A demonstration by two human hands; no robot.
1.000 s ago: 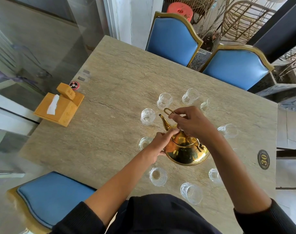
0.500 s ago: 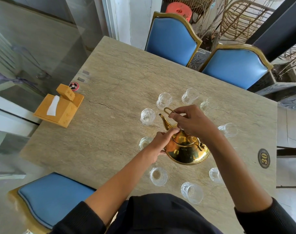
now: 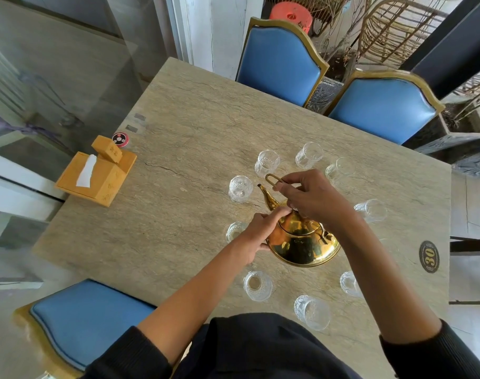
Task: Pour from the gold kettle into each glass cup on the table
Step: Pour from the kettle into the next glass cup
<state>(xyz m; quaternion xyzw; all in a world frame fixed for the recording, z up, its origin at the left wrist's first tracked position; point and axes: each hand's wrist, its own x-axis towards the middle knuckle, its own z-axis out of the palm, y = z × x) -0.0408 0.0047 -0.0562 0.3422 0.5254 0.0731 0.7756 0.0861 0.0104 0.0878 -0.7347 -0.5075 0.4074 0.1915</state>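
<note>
A shiny gold kettle (image 3: pixel 301 243) is held over the middle of the stone table (image 3: pixel 195 149), its spout pointing to the far left at a glass cup (image 3: pixel 240 188). My right hand (image 3: pixel 312 196) is closed on the kettle's wire handle above it. My left hand (image 3: pixel 260 231) rests against the kettle's left side, fingertips near the lid. Several textured glass cups ring the kettle, among them a cup (image 3: pixel 266 162) beyond the spout, a cup (image 3: pixel 258 285) near me and a cup (image 3: pixel 234 231) partly hidden by my left hand.
A yellow tissue box (image 3: pixel 96 175) and a small round red-and-black disc (image 3: pixel 120 140) lie at the table's left edge. Two blue chairs (image 3: pixel 281 62) stand at the far side, another blue chair (image 3: pixel 88 321) at my left. A black number badge (image 3: pixel 429 257) marks the right side.
The kettle and both hands have hardly moved; the view has only shifted slightly.
</note>
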